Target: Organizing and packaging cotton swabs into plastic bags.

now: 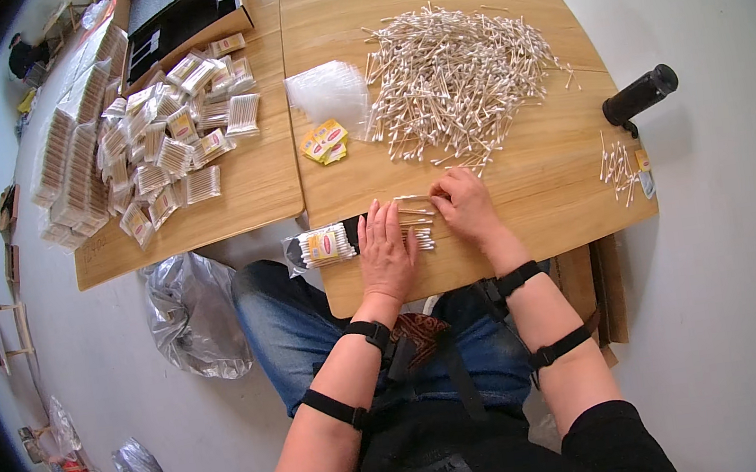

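My left hand (387,252) lies with its fingers stretched out over a small group of cotton swabs (422,238) and a black strip (353,231) near the table's front edge. Just left of it, a clear bag (295,256) holds a row of swabs behind a yellow and white label card (324,246). My right hand (467,205) is to the right, its thumb and fingers pinched at the end of a single cotton swab (411,197). Beyond both hands is a large heap of loose cotton swabs (462,77).
Clear empty bags (328,92) and yellow cards (324,141) lie left of the heap. A side table carries many filled swab packs (171,149) and an open carton (188,27). At the right edge are a black cylinder (641,93) and scattered swabs (617,168).
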The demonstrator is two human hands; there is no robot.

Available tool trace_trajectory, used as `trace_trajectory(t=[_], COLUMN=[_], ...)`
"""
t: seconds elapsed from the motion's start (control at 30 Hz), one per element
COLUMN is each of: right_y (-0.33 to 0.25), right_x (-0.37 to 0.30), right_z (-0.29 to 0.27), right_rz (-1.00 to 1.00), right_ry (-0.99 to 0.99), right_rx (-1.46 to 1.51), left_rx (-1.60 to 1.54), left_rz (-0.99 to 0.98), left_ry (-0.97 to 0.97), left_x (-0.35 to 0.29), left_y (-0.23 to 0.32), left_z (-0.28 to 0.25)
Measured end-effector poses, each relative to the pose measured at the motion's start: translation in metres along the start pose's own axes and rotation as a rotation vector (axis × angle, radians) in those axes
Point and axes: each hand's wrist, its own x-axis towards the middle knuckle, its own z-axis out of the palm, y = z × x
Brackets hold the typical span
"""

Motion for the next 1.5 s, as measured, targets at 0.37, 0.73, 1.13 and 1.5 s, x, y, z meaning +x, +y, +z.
trace_trajectory(t=[0.37, 0.73, 1.13, 1.5], right_y=[-0.008, -0.013, -0.042, -0.042], right_x=[0.007, -0.012, -0.076, -0.061], right_z=[0.011, 0.01, 0.012, 0.025], right_rz=[0.114, 0.071, 0.053, 0.022], right_ry=[0.073, 0.049, -0.048, -0.196], right_rx=[0.004, 0.097, -0.358, -0.45], left_rx=[-0.096, 0.008, -0.133, 0.001], left_rz=[0.014, -0.016, 0.037, 0.054], left_ry=[0.015, -0.03, 0.033, -0.099], left_x=[-0.001, 0.0, -0.001, -0.002], left_y=[-0.003, 0.0, -0.004, -0.001], left_z=[-0.001, 0.001, 0.003, -0.005])
